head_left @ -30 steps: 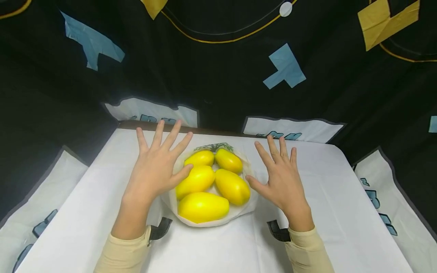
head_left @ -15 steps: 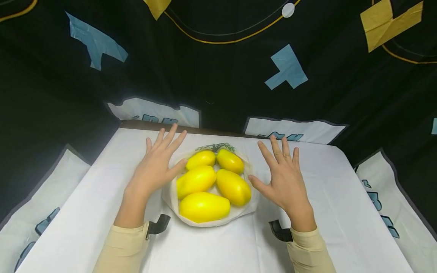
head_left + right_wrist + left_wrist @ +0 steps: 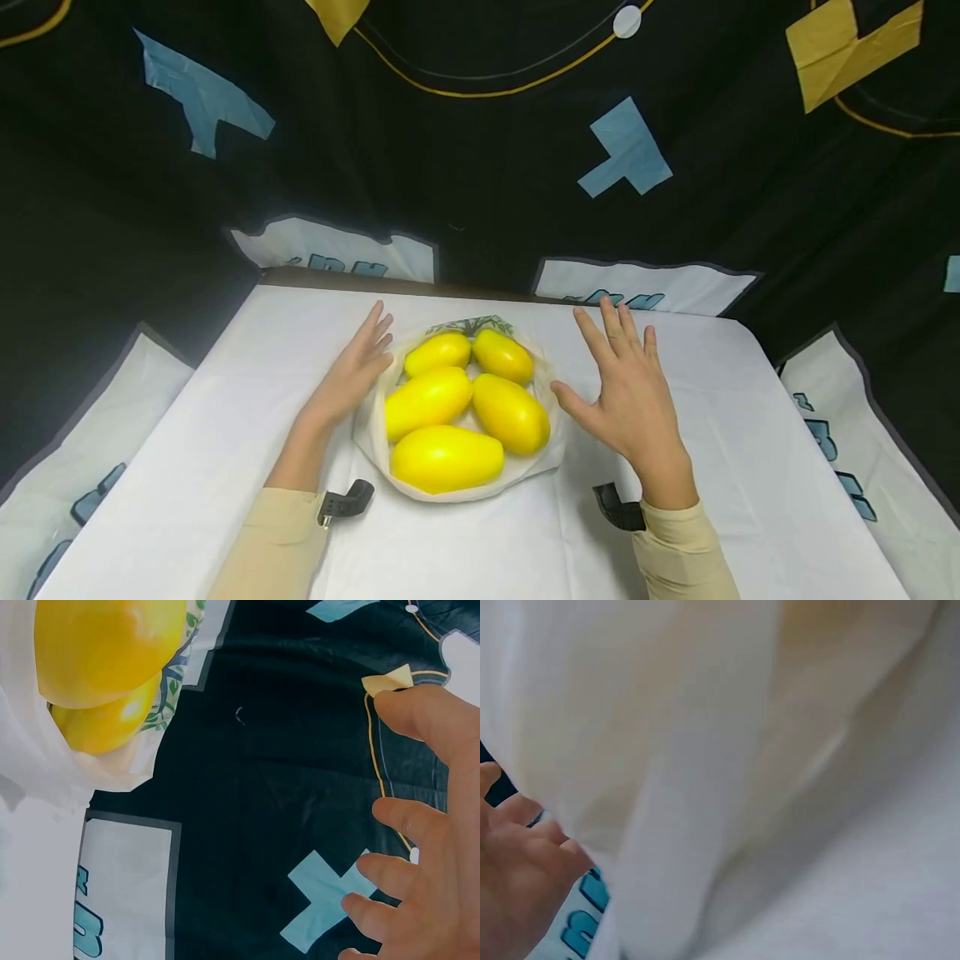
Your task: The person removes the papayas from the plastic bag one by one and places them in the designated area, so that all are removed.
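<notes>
A pale cloth bag (image 3: 367,440) with a green leafy print at its far rim stands gaping on the table. Several oblong yellow fruits, mango-like in shape (image 3: 447,458), lie inside it. My left hand (image 3: 348,379) is at the bag's left side, turned edge-on with fingers extended; whether it touches the cloth I cannot tell. In the left wrist view the bag's wall (image 3: 682,787) hides part of that hand (image 3: 525,874). To the right of the bag, my right hand (image 3: 630,404) is spread and holds nothing. The right wrist view shows its fingers (image 3: 409,821) apart from the bag (image 3: 45,761).
A white cloth covers the table (image 3: 480,550). Behind its far edge hangs a black curtain (image 3: 465,183) with blue and yellow shapes. White lettered panels (image 3: 645,283) stand along the back and sides. Each wrist carries a black mount (image 3: 618,510).
My left hand has come down and turned from palm-down and spread to edge-on beside the bag. The right hand has shifted only slightly to the right. Bag and fruits have stayed put.
</notes>
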{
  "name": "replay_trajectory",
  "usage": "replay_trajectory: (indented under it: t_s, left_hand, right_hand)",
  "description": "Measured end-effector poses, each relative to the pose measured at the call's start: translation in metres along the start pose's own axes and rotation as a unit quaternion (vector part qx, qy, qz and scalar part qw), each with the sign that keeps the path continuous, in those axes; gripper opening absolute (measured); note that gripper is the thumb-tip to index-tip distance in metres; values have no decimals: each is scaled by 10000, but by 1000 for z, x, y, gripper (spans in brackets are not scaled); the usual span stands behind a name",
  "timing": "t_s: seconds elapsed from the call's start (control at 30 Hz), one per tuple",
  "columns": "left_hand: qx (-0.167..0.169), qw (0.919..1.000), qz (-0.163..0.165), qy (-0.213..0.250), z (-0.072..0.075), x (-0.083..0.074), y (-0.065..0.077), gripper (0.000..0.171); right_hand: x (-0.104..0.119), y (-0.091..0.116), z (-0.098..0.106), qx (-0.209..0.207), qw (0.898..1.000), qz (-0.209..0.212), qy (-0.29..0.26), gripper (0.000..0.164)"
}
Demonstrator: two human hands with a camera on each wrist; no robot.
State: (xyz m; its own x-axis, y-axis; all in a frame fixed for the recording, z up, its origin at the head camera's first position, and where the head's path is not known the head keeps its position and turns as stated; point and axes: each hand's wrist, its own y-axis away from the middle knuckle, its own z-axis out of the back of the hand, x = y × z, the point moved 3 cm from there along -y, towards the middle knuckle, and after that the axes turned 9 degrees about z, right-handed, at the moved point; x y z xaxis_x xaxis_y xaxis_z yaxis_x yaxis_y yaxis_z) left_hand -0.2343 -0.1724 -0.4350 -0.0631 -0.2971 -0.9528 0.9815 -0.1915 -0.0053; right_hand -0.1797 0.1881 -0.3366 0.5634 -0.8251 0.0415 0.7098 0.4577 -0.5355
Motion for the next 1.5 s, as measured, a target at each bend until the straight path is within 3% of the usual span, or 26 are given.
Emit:
replay_trajectory:
  t_s: [0.1,0.27,0.57,0.7,0.9,0.97,1.07,1.17,1.5]
  left_hand:
    - [143,9992,180,322,-2,9,1,67]
    - [293,9982,449,277,-8,18,1,58]
    - [201,9954,910,204,-11,15,2,54]
    - [199,9952,960,22,-10,-6,10,55]
    - [227,9956,909,79,-12,8,5,55]
    - [275,9955,899,74,-13,4,6,54]
    - [347,9955,882,68,-15,-10,12,53]
    - [361,9953,893,29,-15,-14,15,52]
    - [359,9958,835,118,-13,18,3,51]
  right_hand:
    - [0,-2,0,-38,10000,7,-26,87]
    - [0,-3,-2,-77,9999,0,-88,87]
    - [-4,-8,-13,-163,9994,41,-316,87]
    - [-4,-11,-19,-99,9990,54,-433,85]
    - [1,-11,-29,189,9958,-64,-889,83]
    - [4,-10,-33,291,9932,-124,-1120,81]
    - [8,-8,-41,424,9876,-152,-1503,80]
    - [13,-8,-50,626,9794,-129,-1918,77]
    - [25,-6,-72,1494,9352,-183,-3206,65]
